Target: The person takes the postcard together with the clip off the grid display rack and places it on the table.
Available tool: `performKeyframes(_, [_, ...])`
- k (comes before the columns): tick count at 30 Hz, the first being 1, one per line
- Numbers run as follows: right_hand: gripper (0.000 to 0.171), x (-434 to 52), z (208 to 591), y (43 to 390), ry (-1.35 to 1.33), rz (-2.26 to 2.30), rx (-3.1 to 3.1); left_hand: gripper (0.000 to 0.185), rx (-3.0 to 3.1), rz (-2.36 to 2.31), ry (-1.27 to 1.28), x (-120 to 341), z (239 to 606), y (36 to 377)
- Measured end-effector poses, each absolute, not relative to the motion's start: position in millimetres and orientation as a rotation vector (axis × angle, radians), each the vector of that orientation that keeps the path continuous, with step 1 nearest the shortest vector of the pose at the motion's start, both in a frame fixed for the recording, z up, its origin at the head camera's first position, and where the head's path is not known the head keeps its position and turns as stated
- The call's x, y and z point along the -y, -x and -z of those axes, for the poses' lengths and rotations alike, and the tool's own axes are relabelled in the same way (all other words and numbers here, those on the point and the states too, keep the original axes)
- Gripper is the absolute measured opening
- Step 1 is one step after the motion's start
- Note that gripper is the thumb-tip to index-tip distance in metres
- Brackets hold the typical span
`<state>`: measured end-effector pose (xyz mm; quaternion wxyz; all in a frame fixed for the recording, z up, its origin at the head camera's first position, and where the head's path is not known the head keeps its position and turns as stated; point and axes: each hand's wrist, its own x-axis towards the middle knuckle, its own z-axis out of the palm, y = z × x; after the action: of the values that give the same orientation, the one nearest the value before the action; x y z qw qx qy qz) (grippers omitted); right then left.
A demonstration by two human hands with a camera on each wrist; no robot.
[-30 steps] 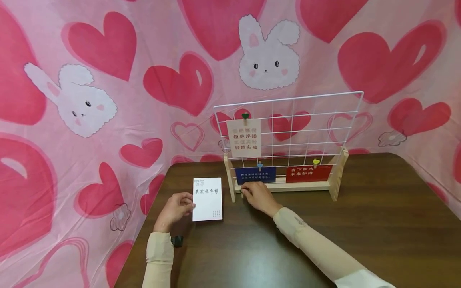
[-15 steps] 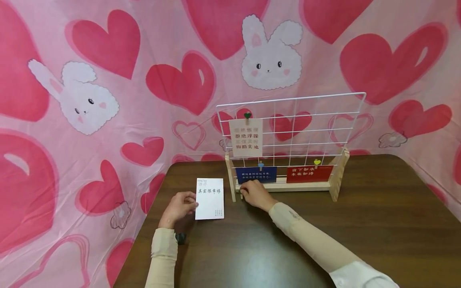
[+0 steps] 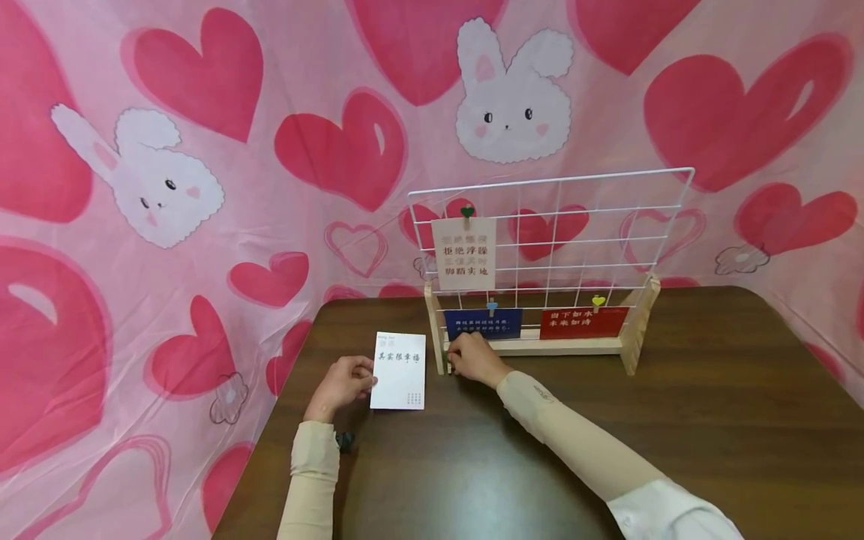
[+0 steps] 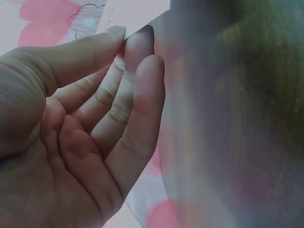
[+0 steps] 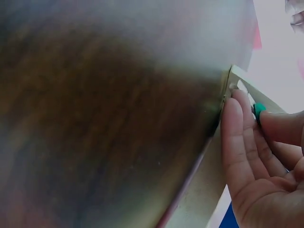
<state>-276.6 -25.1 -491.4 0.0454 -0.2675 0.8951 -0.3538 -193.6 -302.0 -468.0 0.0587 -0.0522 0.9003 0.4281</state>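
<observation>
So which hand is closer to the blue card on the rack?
The right hand: it rests at the rack's wooden base just below the blue card. The left hand is farther left, holding the white card.

The left hand (image 4: 71, 137) pinches a white card's (image 4: 135, 12) corner above the dark table (image 4: 228, 118).

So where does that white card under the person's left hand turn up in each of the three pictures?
Head view: the white card lies on the table, left of the wooden stand, its left edge at the left hand.
Left wrist view: only the card's edge shows at the top, at the fingertips.
Right wrist view: not in it.
Shared landmark: the dark brown table.
</observation>
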Motion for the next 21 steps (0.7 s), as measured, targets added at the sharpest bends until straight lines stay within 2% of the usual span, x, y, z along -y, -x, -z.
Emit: performKeyframes(21, [0.017,30,498,283,0.75,1.051,-2.73,0.016,-2.667,-1.231,0.183,302,479,196])
